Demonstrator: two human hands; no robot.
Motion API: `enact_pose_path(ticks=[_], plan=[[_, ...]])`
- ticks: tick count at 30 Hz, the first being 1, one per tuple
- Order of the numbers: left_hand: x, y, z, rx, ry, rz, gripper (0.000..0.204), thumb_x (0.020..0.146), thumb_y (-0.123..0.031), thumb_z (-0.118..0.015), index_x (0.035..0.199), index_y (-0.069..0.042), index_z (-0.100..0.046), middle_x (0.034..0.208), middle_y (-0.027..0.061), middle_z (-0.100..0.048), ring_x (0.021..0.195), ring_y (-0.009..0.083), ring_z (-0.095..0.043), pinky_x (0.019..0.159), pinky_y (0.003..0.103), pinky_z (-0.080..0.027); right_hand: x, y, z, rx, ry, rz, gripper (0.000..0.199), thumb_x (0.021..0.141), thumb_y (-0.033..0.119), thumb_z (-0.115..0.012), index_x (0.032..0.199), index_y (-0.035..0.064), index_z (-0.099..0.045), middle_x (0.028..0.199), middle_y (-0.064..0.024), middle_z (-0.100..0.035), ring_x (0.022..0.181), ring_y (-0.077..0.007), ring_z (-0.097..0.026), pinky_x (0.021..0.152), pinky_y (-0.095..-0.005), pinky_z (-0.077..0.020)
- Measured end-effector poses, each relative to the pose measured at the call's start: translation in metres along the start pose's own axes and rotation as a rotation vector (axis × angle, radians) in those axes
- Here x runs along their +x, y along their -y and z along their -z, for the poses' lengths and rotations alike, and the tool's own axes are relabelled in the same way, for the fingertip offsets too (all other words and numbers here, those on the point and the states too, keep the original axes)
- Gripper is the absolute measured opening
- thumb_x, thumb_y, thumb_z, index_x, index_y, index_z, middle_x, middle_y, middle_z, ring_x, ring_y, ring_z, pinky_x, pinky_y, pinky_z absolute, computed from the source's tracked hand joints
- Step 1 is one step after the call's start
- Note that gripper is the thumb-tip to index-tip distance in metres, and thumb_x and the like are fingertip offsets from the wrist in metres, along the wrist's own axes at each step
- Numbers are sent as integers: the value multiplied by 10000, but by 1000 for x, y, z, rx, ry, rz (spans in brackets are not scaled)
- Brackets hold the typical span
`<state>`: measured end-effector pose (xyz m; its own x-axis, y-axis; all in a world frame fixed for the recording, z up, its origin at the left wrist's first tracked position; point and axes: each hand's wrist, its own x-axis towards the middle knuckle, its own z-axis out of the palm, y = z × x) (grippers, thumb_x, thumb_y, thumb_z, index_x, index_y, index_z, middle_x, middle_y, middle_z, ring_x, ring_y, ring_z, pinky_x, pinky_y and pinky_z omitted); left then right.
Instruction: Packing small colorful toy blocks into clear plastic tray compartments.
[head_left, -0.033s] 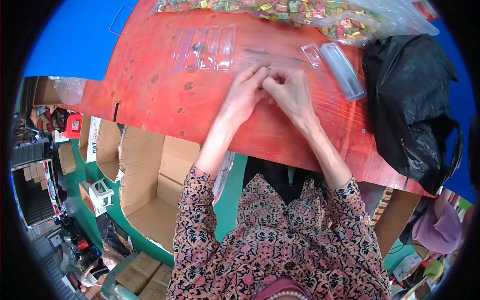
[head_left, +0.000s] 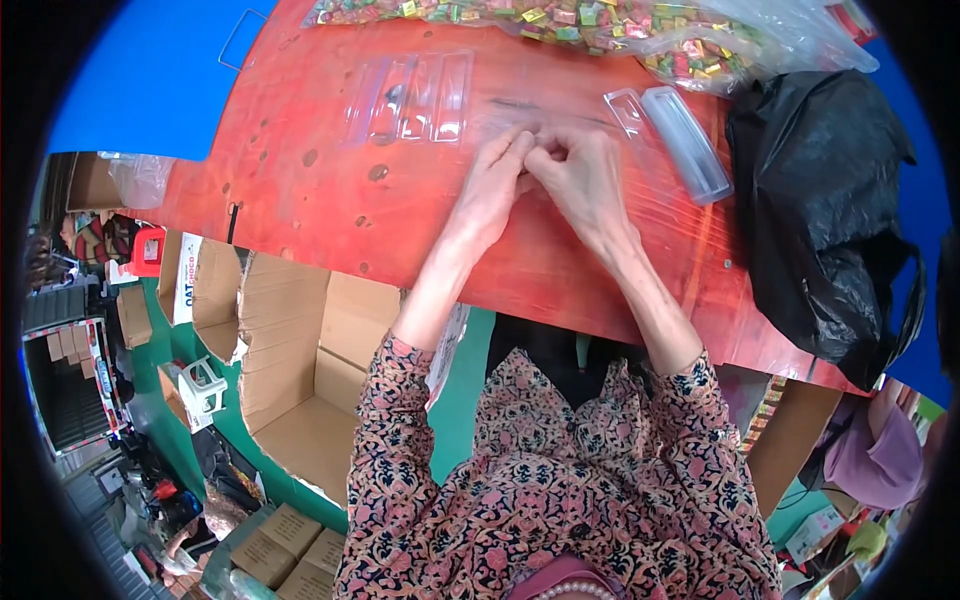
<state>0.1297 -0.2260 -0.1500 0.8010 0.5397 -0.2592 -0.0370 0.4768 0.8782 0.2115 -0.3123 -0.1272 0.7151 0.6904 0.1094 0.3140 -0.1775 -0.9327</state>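
Note:
Over the red table, my left hand (head_left: 490, 185) and my right hand (head_left: 582, 185) meet, their thumbs and fingertips pinched close together. Whatever lies between the fingertips is too small or hidden to make out. Just beyond and to the left of my left hand lie several clear plastic trays (head_left: 432, 98), side by side. To the right of my right hand rests a stack of long clear plastic trays (head_left: 686, 145), with a single clear tray (head_left: 630, 113) beside it.
The red wooden table (head_left: 310, 205) carries a large clear bag of colourful wrapped sweets (head_left: 590, 22) at its far edge. A black plastic bag (head_left: 825, 210) slumps at the right. Below the table's left side stands an open cardboard box (head_left: 290, 390). A person in purple (head_left: 875, 455) is at the lower right.
The fingers of my right hand have shifted slightly against my left hand's fingertips. The trays and bags have stayed where they were.

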Motion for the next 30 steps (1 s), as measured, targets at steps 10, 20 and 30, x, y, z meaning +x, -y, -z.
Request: enact_pose_path(ticks=[10,20,30], plan=[[24,-49,73,1543,-278,-799,384,859,-147,-562,1202,19,-515,1320,252,-415,1289,438,-291,1080,508,-212,43,-6,-41,-475,-39,271,233,790,177,-592,682,-28,-617,667,-248,-589,636,-425,-597,558,-492,-469],[49,-32,74,1657,-129,-592,533,906,-317,-526,1351,-58,-389,1447,225,-250,1355,470,-115,1023,668,-144,45,-29,-45,-640,-37,276,140,690,34,-620,823,-6,-629,935,-211,-560,727,-394,-635,571,-477,-524],[54,-30,65,1386,-125,-653,496,903,-321,-523,1304,-38,-447,1397,225,-338,1337,462,-187,1031,651,-145,45,-20,-39,-813,-70,267,126,728,73,-597,831,10,-632,870,-177,-572,722,-325,-649,554,-413,-532]])
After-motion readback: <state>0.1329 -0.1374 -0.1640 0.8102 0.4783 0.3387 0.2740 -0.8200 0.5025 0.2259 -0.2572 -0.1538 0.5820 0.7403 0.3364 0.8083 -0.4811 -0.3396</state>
